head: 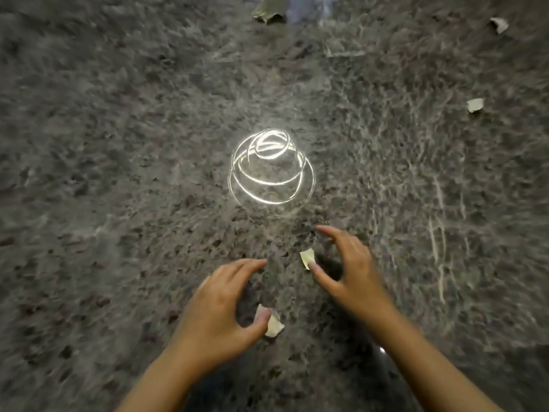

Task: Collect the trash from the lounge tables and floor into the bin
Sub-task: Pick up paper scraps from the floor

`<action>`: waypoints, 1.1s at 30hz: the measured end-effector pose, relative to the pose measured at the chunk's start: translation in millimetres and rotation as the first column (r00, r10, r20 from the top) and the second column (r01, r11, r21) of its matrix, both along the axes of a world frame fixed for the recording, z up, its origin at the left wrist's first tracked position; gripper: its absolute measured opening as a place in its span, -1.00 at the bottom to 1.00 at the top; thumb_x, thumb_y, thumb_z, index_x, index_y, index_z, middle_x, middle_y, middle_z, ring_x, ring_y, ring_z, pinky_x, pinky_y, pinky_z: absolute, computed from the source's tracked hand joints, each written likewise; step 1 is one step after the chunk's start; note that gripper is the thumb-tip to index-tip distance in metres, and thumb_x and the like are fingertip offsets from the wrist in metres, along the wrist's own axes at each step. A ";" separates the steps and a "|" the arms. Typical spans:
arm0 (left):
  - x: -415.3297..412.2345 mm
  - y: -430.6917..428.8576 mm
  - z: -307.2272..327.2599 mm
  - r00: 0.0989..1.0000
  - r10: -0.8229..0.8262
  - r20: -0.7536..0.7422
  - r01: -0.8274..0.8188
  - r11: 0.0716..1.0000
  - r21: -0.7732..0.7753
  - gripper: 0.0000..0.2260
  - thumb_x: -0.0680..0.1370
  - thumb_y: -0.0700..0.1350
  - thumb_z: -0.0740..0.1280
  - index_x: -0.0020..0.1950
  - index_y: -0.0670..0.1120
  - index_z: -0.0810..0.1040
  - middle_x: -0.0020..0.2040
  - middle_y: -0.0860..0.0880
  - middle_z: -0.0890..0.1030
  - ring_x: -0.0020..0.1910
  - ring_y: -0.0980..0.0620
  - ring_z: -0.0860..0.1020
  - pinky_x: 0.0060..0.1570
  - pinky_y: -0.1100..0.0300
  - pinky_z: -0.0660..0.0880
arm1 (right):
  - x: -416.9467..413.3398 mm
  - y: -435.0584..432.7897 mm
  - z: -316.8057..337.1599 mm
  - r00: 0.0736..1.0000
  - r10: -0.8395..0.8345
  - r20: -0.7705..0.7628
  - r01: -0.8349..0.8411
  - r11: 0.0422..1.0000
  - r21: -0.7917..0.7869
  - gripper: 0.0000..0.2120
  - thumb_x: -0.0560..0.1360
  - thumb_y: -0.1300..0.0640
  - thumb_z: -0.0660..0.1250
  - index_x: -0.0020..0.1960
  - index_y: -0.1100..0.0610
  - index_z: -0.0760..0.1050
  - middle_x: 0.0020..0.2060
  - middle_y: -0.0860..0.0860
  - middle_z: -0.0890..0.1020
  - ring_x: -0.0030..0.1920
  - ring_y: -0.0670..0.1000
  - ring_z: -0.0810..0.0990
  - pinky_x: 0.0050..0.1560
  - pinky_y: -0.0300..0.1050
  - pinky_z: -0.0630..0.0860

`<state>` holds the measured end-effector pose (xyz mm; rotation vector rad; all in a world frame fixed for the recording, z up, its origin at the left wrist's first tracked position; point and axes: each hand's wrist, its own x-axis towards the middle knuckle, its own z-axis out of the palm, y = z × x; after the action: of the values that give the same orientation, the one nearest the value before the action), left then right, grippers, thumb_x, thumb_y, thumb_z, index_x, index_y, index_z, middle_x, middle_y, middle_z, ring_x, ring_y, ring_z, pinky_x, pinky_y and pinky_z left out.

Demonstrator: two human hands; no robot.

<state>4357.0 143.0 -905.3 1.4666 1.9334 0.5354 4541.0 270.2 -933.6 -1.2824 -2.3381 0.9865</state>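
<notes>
Both my hands hover low over a dark speckled stone surface [118, 173]. My left hand [219, 307] is spread, its thumb touching a small white paper scrap [274, 324] that lies below it. My right hand [347, 269] is spread too, thumb tip at the lower edge of a second pale scrap [307, 257], index finger reaching forward past it. Neither scrap is lifted. No bin is in view.
More scraps lie farther off: a larger crumpled grey-green piece [269, 8] at the top, a white one [499, 24] top right, another [474, 104] at the right. A bright spiral light reflection [271, 168] glares on the polished surface ahead of my hands.
</notes>
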 end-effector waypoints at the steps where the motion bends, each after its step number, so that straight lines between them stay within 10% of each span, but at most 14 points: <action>1: 2.3 1.1 -9.1 1.000 -0.008 -0.004 0.008 1.000 0.009 -0.43 0.34 0.20 0.28 0.34 0.09 0.42 0.25 0.16 0.48 0.25 0.17 0.43 0.25 0.11 0.42 | -0.6 3.2 -9.1 1.000 0.010 0.017 -0.010 1.000 0.022 -0.49 0.37 0.09 0.46 0.29 0.08 0.40 0.09 -0.05 0.53 0.11 0.00 0.50 0.15 -0.04 0.39; 13: 24.1 -11.1 -61.1 0.962 -0.232 -0.145 0.212 0.967 -0.144 -0.67 0.47 0.03 0.22 0.23 0.08 0.39 0.13 0.09 0.39 0.15 0.08 0.37 0.09 0.22 0.34 | -14.6 12.7 -38.2 0.985 0.105 0.135 -0.107 0.994 0.003 -0.76 0.37 0.23 0.41 0.04 0.16 0.53 -0.08 0.03 0.54 -0.02 0.08 0.51 0.05 -0.08 0.34; 18: 27.2 -4.2 -60.0 0.974 0.191 0.122 -0.190 0.982 -0.018 -0.86 0.44 -0.26 0.40 -0.02 -0.12 0.57 -0.09 0.04 0.58 -0.06 0.04 0.56 -0.10 0.43 0.35 | -15.7 9.3 -32.6 0.993 0.102 0.061 -0.103 0.994 0.028 -0.85 0.37 0.33 0.40 -0.06 0.27 0.57 -0.15 0.12 0.60 -0.11 0.12 0.55 -0.02 -0.01 0.48; 22: 28.2 10.1 -41.5 0.750 0.524 0.405 -0.522 0.844 -0.125 -0.95 0.48 -0.19 0.41 -0.10 -0.06 0.59 -0.27 0.02 0.64 -0.24 0.06 0.61 -0.27 0.27 0.48 | -20.1 0.7 -9.3 0.995 0.057 -0.083 -0.053 0.997 0.052 -0.86 0.37 0.32 0.43 -0.07 0.22 0.59 -0.18 0.05 0.60 -0.18 0.02 0.55 -0.07 0.01 0.53; 25: 29.2 23.3 -24.2 0.530 0.559 0.637 -0.594 0.781 -0.191 -0.93 0.51 -0.20 0.35 -0.05 -0.04 0.57 -0.21 0.00 0.66 -0.19 0.05 0.66 -0.22 0.21 0.54 | -29.0 -9.4 11.6 0.969 0.109 -0.223 -0.084 0.989 0.119 -0.86 0.36 0.28 0.45 -0.08 0.20 0.59 -0.19 0.03 0.61 -0.20 0.00 0.57 -0.12 -0.01 0.55; 33: 39.7 33.4 5.6 0.547 0.391 0.740 -0.545 0.838 -0.039 -0.77 0.57 -0.23 0.26 0.07 0.09 0.55 -0.02 0.10 0.67 0.03 0.12 0.62 0.00 0.22 0.54 | -44.1 -24.5 30.2 0.938 0.117 -0.327 -0.075 0.987 0.139 -0.79 0.37 0.26 0.47 -0.01 0.20 0.60 -0.12 0.05 0.63 -0.13 0.00 0.61 -0.11 -0.01 0.59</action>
<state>4396.7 176.5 -899.7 0.5964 1.5898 1.3682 4496.9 245.7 -903.4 -0.8811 -2.1738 0.9826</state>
